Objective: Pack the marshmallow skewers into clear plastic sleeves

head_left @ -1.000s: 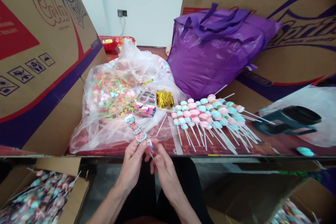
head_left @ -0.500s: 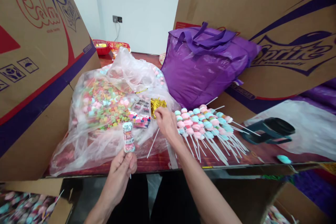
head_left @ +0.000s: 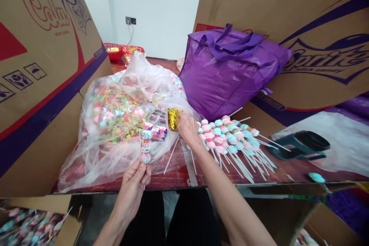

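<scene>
My left hand [head_left: 134,180] is closed on the stick of a wrapped candy skewer [head_left: 145,145], holding it upright near the table's front edge. My right hand [head_left: 186,127] reaches forward over the table, fingers pinching at a bundle of gold twist ties [head_left: 172,117]. Just right of that hand lies a row of pink and blue marshmallow skewers [head_left: 230,136] with white sticks. A small stack of printed wrappers [head_left: 157,121] lies left of the gold ties.
A big clear plastic bag of coloured candy [head_left: 115,113] covers the table's left. A purple tote bag [head_left: 227,69] stands behind. Tall cardboard boxes [head_left: 37,65] flank both sides. A dark tape dispenser [head_left: 302,146] lies at right. A box of wrapped skewers [head_left: 25,225] sits lower left.
My right hand left the skewer, reached forward to the gold twist ties and now pinches at them. My left hand alone holds the wrapped skewer, turned upright.
</scene>
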{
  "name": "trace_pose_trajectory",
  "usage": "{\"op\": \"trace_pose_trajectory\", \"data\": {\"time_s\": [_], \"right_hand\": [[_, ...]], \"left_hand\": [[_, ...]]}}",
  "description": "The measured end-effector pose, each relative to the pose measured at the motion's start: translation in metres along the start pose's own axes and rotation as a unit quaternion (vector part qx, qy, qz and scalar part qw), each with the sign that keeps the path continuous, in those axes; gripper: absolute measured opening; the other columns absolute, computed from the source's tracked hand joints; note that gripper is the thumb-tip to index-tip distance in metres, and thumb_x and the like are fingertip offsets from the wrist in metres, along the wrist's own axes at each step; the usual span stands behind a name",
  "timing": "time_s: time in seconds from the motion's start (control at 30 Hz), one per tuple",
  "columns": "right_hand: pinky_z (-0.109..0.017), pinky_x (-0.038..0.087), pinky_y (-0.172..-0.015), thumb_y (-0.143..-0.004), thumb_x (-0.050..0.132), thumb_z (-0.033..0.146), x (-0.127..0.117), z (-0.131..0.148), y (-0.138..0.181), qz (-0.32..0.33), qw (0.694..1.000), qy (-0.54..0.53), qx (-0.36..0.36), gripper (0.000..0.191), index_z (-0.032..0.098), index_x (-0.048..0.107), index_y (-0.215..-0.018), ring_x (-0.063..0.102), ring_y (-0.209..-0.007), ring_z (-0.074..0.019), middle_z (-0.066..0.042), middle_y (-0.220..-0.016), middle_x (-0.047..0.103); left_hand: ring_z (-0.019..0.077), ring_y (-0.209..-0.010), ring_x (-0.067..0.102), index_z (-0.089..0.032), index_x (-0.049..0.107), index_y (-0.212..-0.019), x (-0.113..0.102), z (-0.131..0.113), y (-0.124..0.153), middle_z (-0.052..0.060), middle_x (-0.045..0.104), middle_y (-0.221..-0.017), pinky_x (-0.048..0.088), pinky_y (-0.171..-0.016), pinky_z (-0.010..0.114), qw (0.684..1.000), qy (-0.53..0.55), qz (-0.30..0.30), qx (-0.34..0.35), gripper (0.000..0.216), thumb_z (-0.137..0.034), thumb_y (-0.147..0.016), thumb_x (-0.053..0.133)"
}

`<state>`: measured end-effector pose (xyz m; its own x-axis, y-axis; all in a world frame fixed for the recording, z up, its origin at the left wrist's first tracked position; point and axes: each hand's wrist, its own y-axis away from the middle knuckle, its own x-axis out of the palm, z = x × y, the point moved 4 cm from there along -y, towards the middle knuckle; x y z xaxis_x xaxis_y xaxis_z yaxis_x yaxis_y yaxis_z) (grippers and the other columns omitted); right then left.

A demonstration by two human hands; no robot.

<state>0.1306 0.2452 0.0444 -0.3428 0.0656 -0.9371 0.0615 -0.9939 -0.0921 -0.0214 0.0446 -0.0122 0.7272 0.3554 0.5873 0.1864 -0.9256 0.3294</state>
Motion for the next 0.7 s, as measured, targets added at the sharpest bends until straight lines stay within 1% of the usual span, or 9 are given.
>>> {"op": "trace_pose_trajectory", "data": {"time_s": [0.07, 0.13, 0.17, 0.23, 0.3, 0.4, 0.53, 0.6, 0.7], "right_hand": [[-0.034, 0.045, -0.080, -0.098, 0.038, 0.020, -0.012, -0.002, 0.020, -0.034, 0.999, -0.016, 0.000, 0.034, 0.016, 0.070, -0.108, 0.065, -0.093, -0.0264, -0.013, -0.098, 0.071], [-0.032, 0.047, -0.078, -0.097, 0.042, 0.025, -0.019, 0.000, 0.051, -0.058, 0.991, -0.119, -0.031, 0.031, 0.016, 0.071, -0.097, 0.065, -0.088, -0.0234, -0.010, -0.094, 0.071], [-0.030, 0.048, -0.074, -0.095, 0.047, 0.029, -0.019, 0.002, 0.070, -0.057, 0.975, -0.207, -0.056, 0.027, 0.016, 0.071, -0.091, 0.064, -0.083, -0.0216, -0.008, -0.089, 0.071], [-0.028, 0.049, -0.067, -0.089, 0.059, 0.033, -0.012, 0.009, 0.108, -0.010, 0.913, -0.396, -0.098, 0.020, 0.018, 0.071, -0.080, 0.063, -0.073, -0.0186, -0.003, -0.077, 0.070], [-0.026, 0.047, -0.061, -0.084, 0.064, 0.032, 0.001, 0.016, 0.140, 0.045, 0.864, -0.493, -0.095, 0.017, 0.019, 0.071, -0.076, 0.060, -0.064, -0.0161, -0.001, -0.070, 0.069], [-0.024, 0.043, -0.055, -0.082, 0.067, 0.031, 0.020, 0.023, 0.166, 0.087, 0.834, -0.543, -0.046, 0.017, 0.018, 0.070, -0.072, 0.055, -0.057, -0.0131, 0.000, -0.064, 0.066], [-0.022, 0.040, -0.050, -0.080, 0.068, 0.034, 0.029, 0.024, 0.173, 0.109, 0.802, -0.587, -0.001, 0.021, 0.017, 0.065, -0.068, 0.050, -0.052, -0.0110, 0.002, -0.058, 0.061], [-0.022, 0.039, -0.050, -0.080, 0.068, 0.035, 0.028, 0.023, 0.175, 0.101, 0.799, -0.593, 0.003, 0.022, 0.017, 0.062, -0.067, 0.048, -0.051, -0.0107, 0.003, -0.057, 0.057], [-0.023, 0.041, -0.053, -0.082, 0.065, 0.035, 0.026, 0.022, 0.181, 0.073, 0.811, -0.581, -0.008, 0.022, 0.017, 0.060, -0.069, 0.049, -0.054, -0.0113, 0.003, -0.060, 0.056]], "left_hand": [[0.0058, -0.056, 0.033, -0.016, 0.061, -0.087, 0.000, 0.000, -0.001, -0.003, 0.052, -0.069, 0.028, -0.054, 0.021, 1.000, -0.009, -0.011, 0.010, 0.035, -0.042, -0.074, 0.081], [0.0069, -0.057, 0.035, -0.021, 0.057, -0.096, -0.001, 0.000, -0.002, -0.005, 0.052, -0.068, 0.028, -0.054, 0.021, 0.999, -0.025, -0.027, 0.035, 0.036, -0.042, -0.077, 0.079], [0.0074, -0.057, 0.037, -0.023, 0.054, -0.098, -0.001, 0.000, -0.003, -0.005, 0.053, -0.068, 0.027, -0.053, 0.020, 0.998, -0.033, -0.032, 0.046, 0.036, -0.042, -0.078, 0.077], [0.0076, -0.057, 0.038, -0.024, 0.049, -0.096, 0.001, 0.001, -0.003, -0.006, 0.053, -0.067, 0.027, -0.053, 0.019, 0.997, -0.045, -0.028, 0.058, 0.033, -0.041, -0.082, 0.073], [0.0068, -0.055, 0.036, -0.023, 0.047, -0.090, 0.005, 0.003, -0.002, -0.007, 0.051, -0.066, 0.025, -0.052, 0.019, 0.997, -0.053, -0.003, 0.058, 0.028, -0.038, -0.084, 0.070], [0.0063, -0.051, 0.032, -0.023, 0.049, -0.088, 0.010, 0.005, 0.001, -0.007, 0.051, -0.065, 0.023, -0.051, 0.020, 0.996, -0.067, 0.036, 0.052, 0.021, -0.031, -0.084, 0.067], [0.0080, -0.054, 0.036, -0.022, 0.054, -0.085, 0.011, 0.005, 0.011, -0.005, 0.052, -0.067, 0.027, -0.052, 0.021, 0.989, -0.117, 0.063, 0.067, 0.013, -0.026, -0.084, 0.066], [0.0101, -0.062, 0.044, -0.021, 0.059, -0.088, 0.011, 0.003, 0.017, -0.003, 0.056, -0.074, 0.034, -0.058, 0.022, 0.980, -0.158, 0.062, 0.101, 0.013, -0.028, -0.084, 0.069], [0.0148, -0.079, 0.054, -0.020, 0.062, -0.093, 0.013, 0.000, 0.023, 0.001, 0.062, -0.086, 0.042, -0.072, 0.025, 0.959, -0.226, 0.054, 0.160, 0.017, -0.034, -0.085, 0.069]]}}
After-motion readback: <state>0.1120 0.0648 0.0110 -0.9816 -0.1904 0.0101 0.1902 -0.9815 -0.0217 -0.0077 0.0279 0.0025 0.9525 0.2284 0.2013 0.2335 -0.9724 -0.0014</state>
